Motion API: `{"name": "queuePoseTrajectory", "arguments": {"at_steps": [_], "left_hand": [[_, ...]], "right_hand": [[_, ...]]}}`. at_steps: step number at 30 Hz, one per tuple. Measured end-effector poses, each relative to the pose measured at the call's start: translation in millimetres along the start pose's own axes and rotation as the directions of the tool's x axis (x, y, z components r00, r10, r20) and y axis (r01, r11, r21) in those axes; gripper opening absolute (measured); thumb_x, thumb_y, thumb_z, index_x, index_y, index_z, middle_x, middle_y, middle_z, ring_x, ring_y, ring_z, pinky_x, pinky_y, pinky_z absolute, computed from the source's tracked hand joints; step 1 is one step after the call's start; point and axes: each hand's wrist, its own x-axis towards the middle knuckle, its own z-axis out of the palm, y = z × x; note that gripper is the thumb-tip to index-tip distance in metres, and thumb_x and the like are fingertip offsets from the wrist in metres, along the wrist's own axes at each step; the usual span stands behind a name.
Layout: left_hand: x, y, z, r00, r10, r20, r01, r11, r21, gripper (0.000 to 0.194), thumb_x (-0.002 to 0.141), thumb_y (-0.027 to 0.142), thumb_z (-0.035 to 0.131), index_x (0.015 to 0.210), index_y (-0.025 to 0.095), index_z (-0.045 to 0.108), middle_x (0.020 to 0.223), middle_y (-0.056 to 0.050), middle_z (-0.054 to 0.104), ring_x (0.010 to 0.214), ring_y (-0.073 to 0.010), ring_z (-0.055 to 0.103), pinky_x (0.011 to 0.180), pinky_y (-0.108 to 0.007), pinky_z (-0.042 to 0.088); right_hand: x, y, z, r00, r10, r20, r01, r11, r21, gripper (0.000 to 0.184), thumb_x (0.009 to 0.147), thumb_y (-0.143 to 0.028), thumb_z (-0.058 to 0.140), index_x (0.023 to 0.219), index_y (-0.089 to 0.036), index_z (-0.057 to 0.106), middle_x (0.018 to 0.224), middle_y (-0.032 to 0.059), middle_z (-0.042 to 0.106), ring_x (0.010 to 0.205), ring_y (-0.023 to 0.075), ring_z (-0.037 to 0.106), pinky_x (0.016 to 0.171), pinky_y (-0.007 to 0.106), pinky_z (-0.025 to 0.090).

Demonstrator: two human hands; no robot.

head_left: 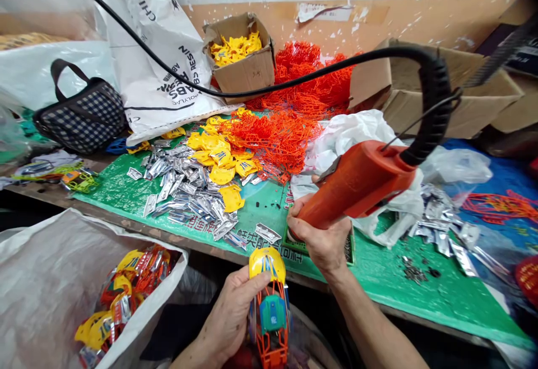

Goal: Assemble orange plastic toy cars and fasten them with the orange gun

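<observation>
My left hand [235, 310] grips a toy car [273, 313] with a yellow front piece, an orange frame and a green block in its middle. The thumb presses on the yellow part. In my right hand [323, 240] is a red electric screwdriver [348, 190], tilted, with a thick black cable at its upper end. The tool's tip points down toward a small green tray [351, 251] and is hidden behind the hand. Yellow plastic pieces [221, 159] and shiny silver plates [185, 195] lie in a heap beyond my left hand.
Orange plastic frames [281, 134] pile up behind the heap. A cardboard box [244, 72] of yellow parts, a white sack [155, 61] and a checked bag [82, 111] stand at the back. Finished-looking cars fill a white bag [37, 279] at lower left. The black cable [294, 82] arches across.
</observation>
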Motion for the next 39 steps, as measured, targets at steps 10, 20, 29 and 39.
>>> {"name": "queuePoseTrajectory", "arguments": {"at_steps": [10, 20, 29, 39], "left_hand": [[2, -3, 3.0, 1.000, -0.009, -0.021, 0.008, 0.999, -0.042, 0.034, 0.071, 0.040, 0.081, 0.088, 0.011, 0.075, 0.070, -0.006, 0.070, 0.055, -0.0132, 0.059, 0.055, -0.024, 0.049], [7, -8, 3.6, 0.998, 0.036, -0.045, -0.041, 0.991, -0.129, 0.033, 0.066, 0.031, 0.084, 0.088, 0.009, 0.074, 0.070, -0.005, 0.070, 0.054, -0.0116, 0.059, 0.052, -0.022, 0.048], [8, -5, 2.3, 0.999, 0.012, -0.037, -0.020, 0.975, -0.221, 0.037, 0.057, 0.031, 0.090, 0.081, 0.008, 0.074, 0.066, -0.005, 0.071, 0.051, -0.0118, 0.060, 0.049, -0.022, 0.049], [7, -6, 5.8, 0.999, 0.016, -0.029, -0.023, 0.970, -0.242, 0.041, 0.056, 0.031, 0.090, 0.086, 0.007, 0.075, 0.070, -0.007, 0.073, 0.055, -0.0130, 0.062, 0.054, -0.023, 0.050]], "right_hand": [[9, -11, -2, 1.000, -0.031, 0.001, 0.031, 0.989, 0.142, 0.014, 0.060, -0.014, 0.076, 0.070, -0.019, 0.068, 0.065, -0.0021, 0.063, 0.056, 0.0133, 0.056, 0.049, 0.026, 0.047], [-18, -36, 1, 0.983, -0.085, 0.166, 0.045, 0.972, 0.230, 0.016, 0.065, -0.009, 0.073, 0.075, -0.021, 0.067, 0.072, -0.0030, 0.062, 0.063, 0.0132, 0.059, 0.064, 0.031, 0.053], [-38, -22, 2, 0.966, -0.075, 0.246, 0.018, 0.973, 0.229, 0.020, 0.071, -0.006, 0.070, 0.081, -0.022, 0.064, 0.077, -0.0039, 0.060, 0.067, 0.0122, 0.058, 0.068, 0.031, 0.052], [-40, -21, -3, 0.959, -0.072, 0.273, 0.030, 0.987, 0.157, 0.019, 0.072, -0.007, 0.071, 0.081, -0.023, 0.064, 0.079, -0.0043, 0.056, 0.069, 0.0127, 0.059, 0.072, 0.033, 0.051]]}}
